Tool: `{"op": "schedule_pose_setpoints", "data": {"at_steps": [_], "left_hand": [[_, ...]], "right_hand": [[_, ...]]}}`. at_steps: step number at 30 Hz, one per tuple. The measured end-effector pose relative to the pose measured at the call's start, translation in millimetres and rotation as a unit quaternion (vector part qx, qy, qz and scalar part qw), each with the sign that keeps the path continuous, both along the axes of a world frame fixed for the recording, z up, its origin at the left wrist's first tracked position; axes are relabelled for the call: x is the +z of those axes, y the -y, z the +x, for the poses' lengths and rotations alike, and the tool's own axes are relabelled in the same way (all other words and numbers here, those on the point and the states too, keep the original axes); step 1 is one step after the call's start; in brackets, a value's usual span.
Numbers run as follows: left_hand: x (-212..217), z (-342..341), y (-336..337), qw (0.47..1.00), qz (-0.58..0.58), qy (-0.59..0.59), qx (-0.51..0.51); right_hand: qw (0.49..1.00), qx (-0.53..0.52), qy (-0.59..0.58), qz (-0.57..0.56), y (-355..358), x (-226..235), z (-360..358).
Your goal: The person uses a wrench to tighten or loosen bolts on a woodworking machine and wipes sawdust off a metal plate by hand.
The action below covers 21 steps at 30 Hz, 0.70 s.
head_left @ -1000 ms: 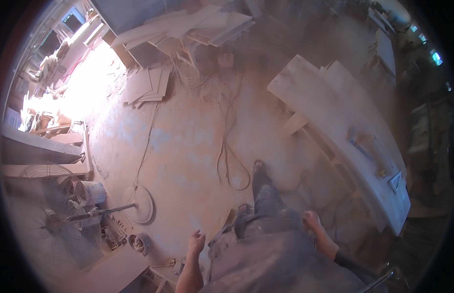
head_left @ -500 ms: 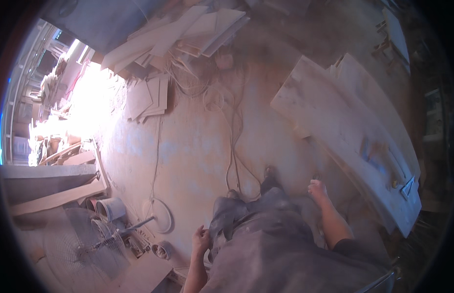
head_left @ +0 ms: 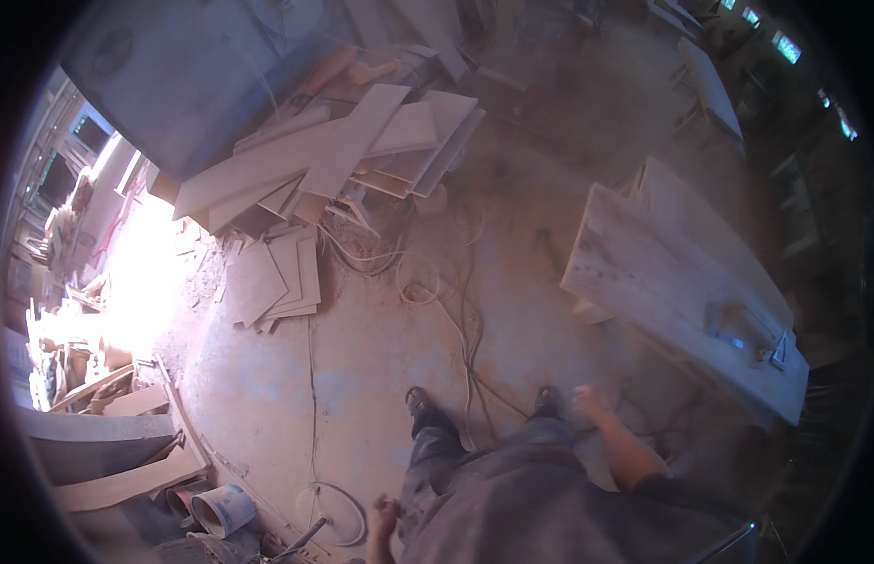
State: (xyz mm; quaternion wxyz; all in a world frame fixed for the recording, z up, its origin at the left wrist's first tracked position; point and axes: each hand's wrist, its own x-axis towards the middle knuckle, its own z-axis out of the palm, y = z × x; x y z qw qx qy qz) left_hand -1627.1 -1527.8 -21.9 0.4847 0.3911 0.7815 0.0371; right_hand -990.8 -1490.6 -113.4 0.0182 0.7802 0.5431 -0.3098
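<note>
My left hand (head_left: 383, 517) hangs low beside my left thigh, its fingers curled in with nothing visible in them. On the other side, my right hand (head_left: 595, 405) is held forward past my right leg; its fingers are blurred, and I cannot tell how they are bent. Neither hand touches anything that I can make out. Nearest to the left hand is a round pale base (head_left: 341, 515) with a pole on the floor. Further right of my right hand lies a large pale panel (head_left: 662, 273) with a dark-edged frame-like object (head_left: 781, 350) on it.
Stacked boards (head_left: 362, 150) and square panels (head_left: 258, 282) lie ahead on the left. Cables (head_left: 470, 367) run along the floor to near my feet. A bucket (head_left: 222, 510) and planks (head_left: 126, 479) stand at the lower left. Another panel on supports (head_left: 711, 89) stands at the far right.
My view has tilted up, so the board pile and floor sit lower in it. Both my shoes now show, the left one further forward. Both hands appear lower in the view.
</note>
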Motion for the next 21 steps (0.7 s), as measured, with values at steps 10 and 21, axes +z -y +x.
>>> {"op": "schedule_pose_setpoints", "data": {"at_steps": [10, 21], "left_hand": [[42.8, -74.1, -244.2, 0.987, 0.120, 0.029, -0.106], [60.2, -19.0, -288.5, 0.943, 0.252, 0.076, -0.203]], "right_hand": [[0.976, -0.195, 0.098, 0.008, 214.1, -33.2, 1.9], [0.945, 0.232, 0.095, -0.210, 218.6, 66.3, -150.1]]}}
